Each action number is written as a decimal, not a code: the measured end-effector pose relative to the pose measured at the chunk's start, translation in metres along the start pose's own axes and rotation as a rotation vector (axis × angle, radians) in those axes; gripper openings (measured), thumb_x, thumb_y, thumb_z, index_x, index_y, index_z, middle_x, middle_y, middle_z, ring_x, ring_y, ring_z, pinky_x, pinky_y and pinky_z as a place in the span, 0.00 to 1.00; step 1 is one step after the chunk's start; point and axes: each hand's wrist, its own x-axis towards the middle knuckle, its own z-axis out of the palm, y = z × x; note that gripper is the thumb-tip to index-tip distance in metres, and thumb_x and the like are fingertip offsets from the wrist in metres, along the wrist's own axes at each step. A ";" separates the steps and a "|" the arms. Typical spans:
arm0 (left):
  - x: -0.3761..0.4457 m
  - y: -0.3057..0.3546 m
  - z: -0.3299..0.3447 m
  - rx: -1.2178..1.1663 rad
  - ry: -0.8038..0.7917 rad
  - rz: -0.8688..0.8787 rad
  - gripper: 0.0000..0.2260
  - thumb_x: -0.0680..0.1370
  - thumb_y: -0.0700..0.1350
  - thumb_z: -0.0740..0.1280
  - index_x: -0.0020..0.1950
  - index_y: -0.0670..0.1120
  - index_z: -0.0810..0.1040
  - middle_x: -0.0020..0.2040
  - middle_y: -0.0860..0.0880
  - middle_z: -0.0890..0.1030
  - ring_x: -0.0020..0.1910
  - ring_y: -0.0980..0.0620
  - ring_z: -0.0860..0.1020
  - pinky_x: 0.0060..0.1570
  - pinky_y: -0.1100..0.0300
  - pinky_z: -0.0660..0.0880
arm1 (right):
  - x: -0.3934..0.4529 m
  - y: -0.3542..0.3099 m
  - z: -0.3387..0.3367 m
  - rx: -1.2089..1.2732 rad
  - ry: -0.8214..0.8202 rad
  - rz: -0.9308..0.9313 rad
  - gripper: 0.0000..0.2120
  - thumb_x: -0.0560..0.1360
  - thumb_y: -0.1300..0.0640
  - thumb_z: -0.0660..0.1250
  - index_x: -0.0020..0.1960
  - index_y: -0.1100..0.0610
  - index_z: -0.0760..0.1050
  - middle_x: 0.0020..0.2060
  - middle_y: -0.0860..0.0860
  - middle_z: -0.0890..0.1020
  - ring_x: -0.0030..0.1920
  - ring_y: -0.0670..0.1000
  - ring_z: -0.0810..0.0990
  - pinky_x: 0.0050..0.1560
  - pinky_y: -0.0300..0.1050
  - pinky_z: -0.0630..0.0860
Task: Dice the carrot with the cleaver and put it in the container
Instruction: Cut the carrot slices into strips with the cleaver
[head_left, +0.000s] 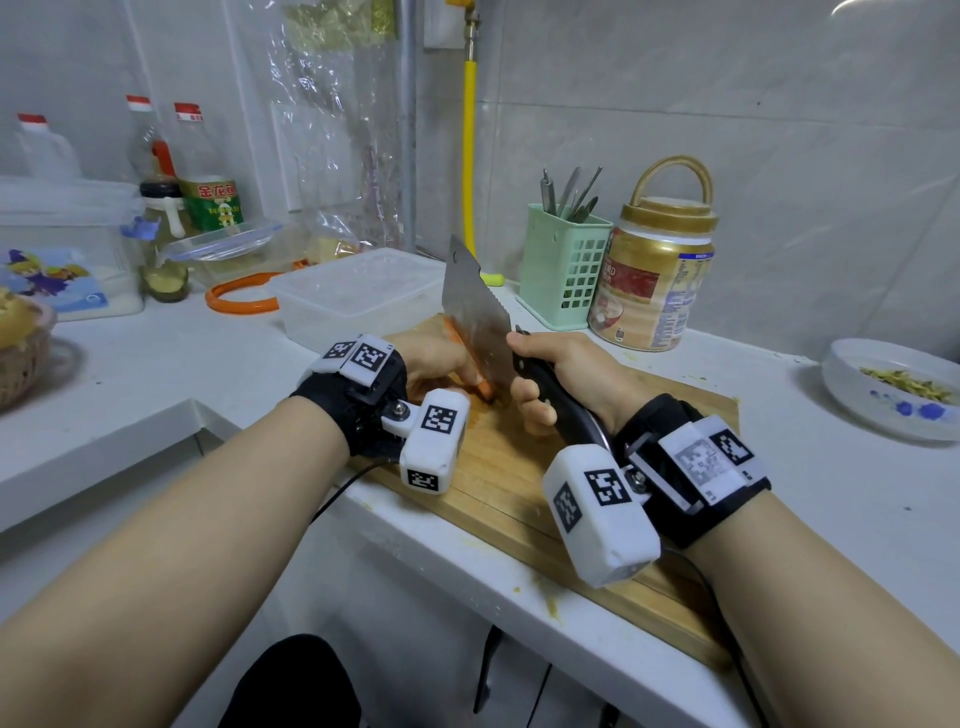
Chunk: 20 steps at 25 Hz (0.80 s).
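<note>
On the cutting board: right hand grips cleaver, left hand fingers pin carrot. Mid-cut; next, probably shift fingers back, keep slicing.

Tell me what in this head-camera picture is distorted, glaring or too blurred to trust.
Head view: wide-angle lens bends the counter edge and swells the forearms; glare streaks the wall tiles and plastic sheet; cleaver and carrot are sharp enough; bottle labels at far left stay soft.

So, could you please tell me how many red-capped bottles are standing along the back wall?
3: one red-capped jug at far left, two taller bottles beside it behind the clear containers; more may be hidden.
</note>
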 end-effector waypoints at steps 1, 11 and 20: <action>0.003 -0.002 0.000 -0.038 0.018 -0.006 0.09 0.75 0.30 0.66 0.48 0.43 0.71 0.30 0.45 0.78 0.34 0.48 0.75 0.47 0.54 0.75 | 0.000 0.000 0.000 0.002 0.001 0.008 0.14 0.81 0.52 0.59 0.39 0.57 0.65 0.25 0.52 0.68 0.19 0.50 0.63 0.30 0.43 0.57; 0.016 -0.010 -0.002 -0.107 0.067 -0.023 0.21 0.72 0.31 0.69 0.53 0.51 0.64 0.47 0.40 0.78 0.44 0.42 0.79 0.57 0.45 0.77 | 0.001 0.002 -0.001 0.016 -0.006 0.002 0.13 0.80 0.52 0.61 0.40 0.57 0.65 0.26 0.53 0.68 0.19 0.50 0.64 0.27 0.40 0.58; 0.017 -0.014 -0.004 -0.113 0.076 -0.031 0.24 0.73 0.31 0.68 0.60 0.48 0.61 0.37 0.43 0.82 0.36 0.46 0.81 0.52 0.45 0.80 | 0.000 0.000 0.000 -0.016 -0.041 0.009 0.11 0.80 0.53 0.60 0.43 0.57 0.63 0.27 0.54 0.68 0.18 0.50 0.64 0.24 0.38 0.60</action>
